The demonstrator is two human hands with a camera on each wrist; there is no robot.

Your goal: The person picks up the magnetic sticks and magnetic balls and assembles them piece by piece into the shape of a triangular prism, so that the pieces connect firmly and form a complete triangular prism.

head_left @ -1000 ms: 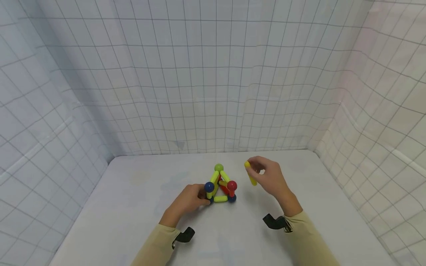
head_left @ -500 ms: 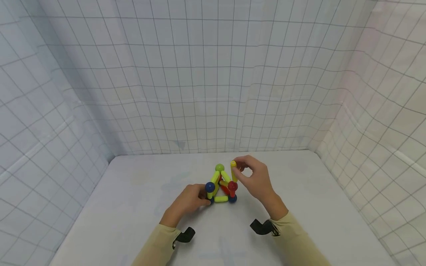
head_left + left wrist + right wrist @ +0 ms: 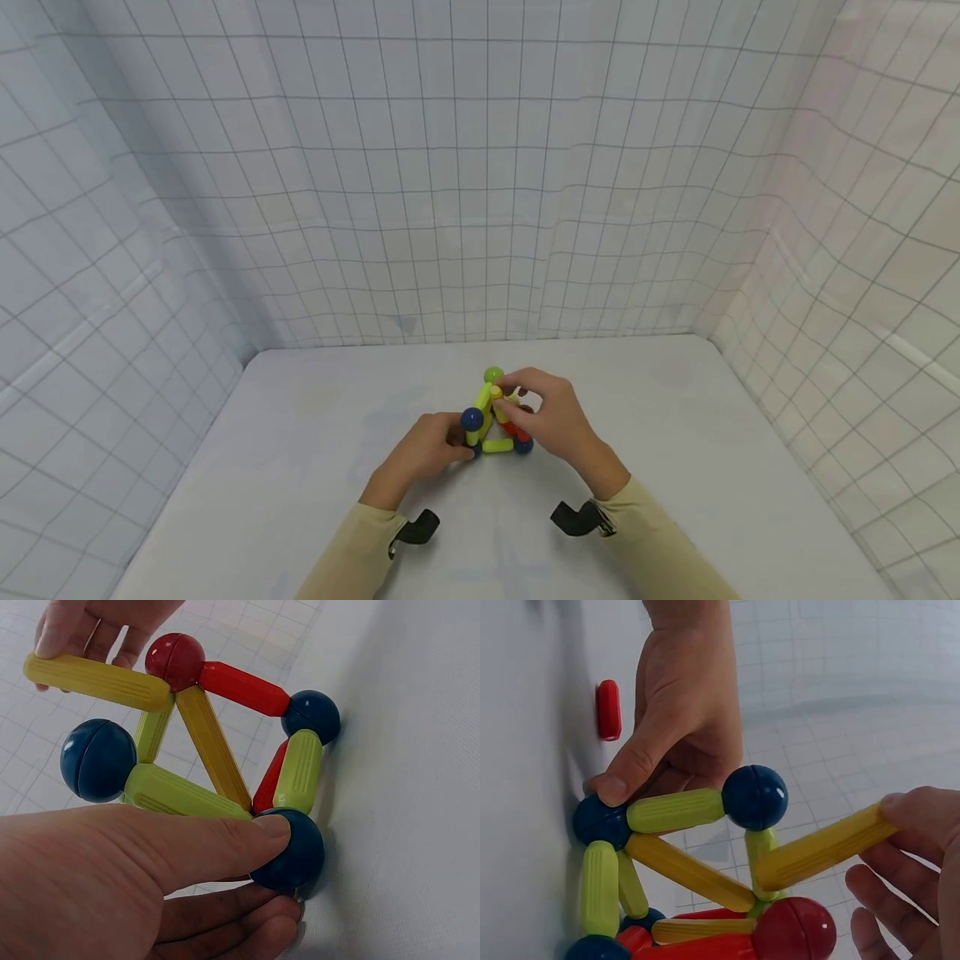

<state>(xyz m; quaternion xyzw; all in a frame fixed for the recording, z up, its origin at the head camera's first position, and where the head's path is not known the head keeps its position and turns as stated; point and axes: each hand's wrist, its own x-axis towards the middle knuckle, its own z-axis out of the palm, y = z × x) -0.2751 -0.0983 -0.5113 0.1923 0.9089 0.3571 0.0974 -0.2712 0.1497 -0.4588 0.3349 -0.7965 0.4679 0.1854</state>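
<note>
A frame of magnetic rods and balls stands on the table, with a green ball (image 3: 493, 375) at its far end. My left hand (image 3: 429, 450) grips the blue ball (image 3: 298, 851) at its lower left corner, thumb on top and fingers beneath. A green rod rises from that ball to an upper blue ball (image 3: 97, 760). My right hand (image 3: 551, 412) pinches one end of a loose yellow rod (image 3: 829, 844) between thumb and finger. The rod's free end overlaps the frame near the red ball (image 3: 793, 930), between it and the upper blue ball. Other yellow, green and red rods link the corners.
A red rod (image 3: 609, 710) lies on the table beyond my left hand in the right wrist view. The white table (image 3: 300, 500) is bounded at back and sides by gridded cloth walls (image 3: 480, 208). Black mounts sit at both wrists.
My right hand has moved left, carrying the yellow rod from beside the frame to over it, and lowered slightly. My left hand and the frame have stayed in place.
</note>
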